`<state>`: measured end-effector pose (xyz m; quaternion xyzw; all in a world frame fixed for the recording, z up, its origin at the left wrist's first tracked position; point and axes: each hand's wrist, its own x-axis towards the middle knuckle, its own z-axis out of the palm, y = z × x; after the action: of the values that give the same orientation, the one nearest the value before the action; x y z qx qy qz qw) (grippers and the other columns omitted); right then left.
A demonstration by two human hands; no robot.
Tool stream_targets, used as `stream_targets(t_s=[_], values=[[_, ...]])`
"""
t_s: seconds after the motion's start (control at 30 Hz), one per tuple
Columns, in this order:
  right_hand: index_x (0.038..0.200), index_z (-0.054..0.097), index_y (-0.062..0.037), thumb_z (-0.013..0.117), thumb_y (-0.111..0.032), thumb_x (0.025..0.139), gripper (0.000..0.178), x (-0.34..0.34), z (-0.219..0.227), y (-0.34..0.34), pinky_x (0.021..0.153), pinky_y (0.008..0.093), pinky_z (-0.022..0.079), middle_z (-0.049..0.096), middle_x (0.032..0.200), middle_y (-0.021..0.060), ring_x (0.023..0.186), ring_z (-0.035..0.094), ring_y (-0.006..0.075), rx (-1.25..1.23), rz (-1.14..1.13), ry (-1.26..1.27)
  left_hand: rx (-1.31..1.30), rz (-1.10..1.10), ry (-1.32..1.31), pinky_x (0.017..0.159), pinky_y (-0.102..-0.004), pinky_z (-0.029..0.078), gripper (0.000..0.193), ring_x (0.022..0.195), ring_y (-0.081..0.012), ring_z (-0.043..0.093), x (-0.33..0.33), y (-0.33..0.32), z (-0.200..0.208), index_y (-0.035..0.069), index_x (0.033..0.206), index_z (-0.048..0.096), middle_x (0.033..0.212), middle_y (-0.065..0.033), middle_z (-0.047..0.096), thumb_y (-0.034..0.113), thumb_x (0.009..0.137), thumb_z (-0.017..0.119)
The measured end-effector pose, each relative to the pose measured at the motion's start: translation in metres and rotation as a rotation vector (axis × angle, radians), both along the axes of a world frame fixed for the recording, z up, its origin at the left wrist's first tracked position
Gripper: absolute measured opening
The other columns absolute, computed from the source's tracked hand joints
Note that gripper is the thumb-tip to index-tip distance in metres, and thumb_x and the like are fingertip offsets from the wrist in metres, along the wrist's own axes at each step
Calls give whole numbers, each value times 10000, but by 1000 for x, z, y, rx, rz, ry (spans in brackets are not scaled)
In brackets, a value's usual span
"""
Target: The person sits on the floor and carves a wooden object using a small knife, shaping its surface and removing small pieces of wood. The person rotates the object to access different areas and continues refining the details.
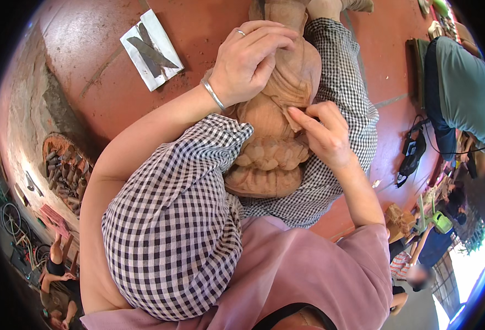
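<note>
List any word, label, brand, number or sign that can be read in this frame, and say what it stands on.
None: no text can be read anywhere in this view.
Carved wooden figure: no lettering visible on the faces that show.
White pad under the dark strips: no legible marking.
Black corded device and lime-green object at right: too small to tell whether they bear any.

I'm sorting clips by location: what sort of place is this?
Likely a wood-carving workshop: the carved, wood-coloured figure and a container crowded with what look like handled tools suggest it.
</note>
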<state>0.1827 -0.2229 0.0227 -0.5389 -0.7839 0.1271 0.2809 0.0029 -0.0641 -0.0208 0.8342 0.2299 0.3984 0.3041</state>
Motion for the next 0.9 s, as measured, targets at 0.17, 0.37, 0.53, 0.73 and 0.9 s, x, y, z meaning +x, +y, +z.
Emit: stream_targets(t_s=[0.17,0.37,0.53,0.73,0.9], values=[[1055,755,-28,733,6,682,376,-1,-1,8,641,321,473,578,816,39,713,558,210,27,58,23,-7,-9,-17,994,-403,495,242,1164,-307,625,2,2,1,49,1038,688,1175,-80,716,-50,876,537],[1065,761,-55,750,-16,687,379,8,-7,4,641,322,471,592,832,40,716,557,207,37,45,21,-6,-9,-19,995,-400,496,246,1163,-304,623,1,1,1,50,1040,688,1178,-74,715,-50,875,535],[1079,766,-58,733,-8,698,385,19,-5,0,642,323,472,592,815,41,718,561,211,-16,-25,78,-3,-1,3,992,-402,496,254,1165,-305,622,0,1,0,53,1040,688,1182,-72,713,-50,869,532],[1082,764,-50,698,29,707,389,0,2,3,653,333,483,566,808,56,723,560,222,-48,6,10,-96,-12,-28,1014,-386,474,177,1178,-296,607,-4,2,-5,48,1088,679,1247,-90,681,57,954,564],[1094,754,-10,712,97,711,400,6,11,-10,636,322,483,605,826,77,721,567,229,-84,-154,128,-293,98,-85,1033,-357,456,232,1191,-255,596,-11,-3,-18,28,1183,655,1317,-120,612,157,1010,569]])
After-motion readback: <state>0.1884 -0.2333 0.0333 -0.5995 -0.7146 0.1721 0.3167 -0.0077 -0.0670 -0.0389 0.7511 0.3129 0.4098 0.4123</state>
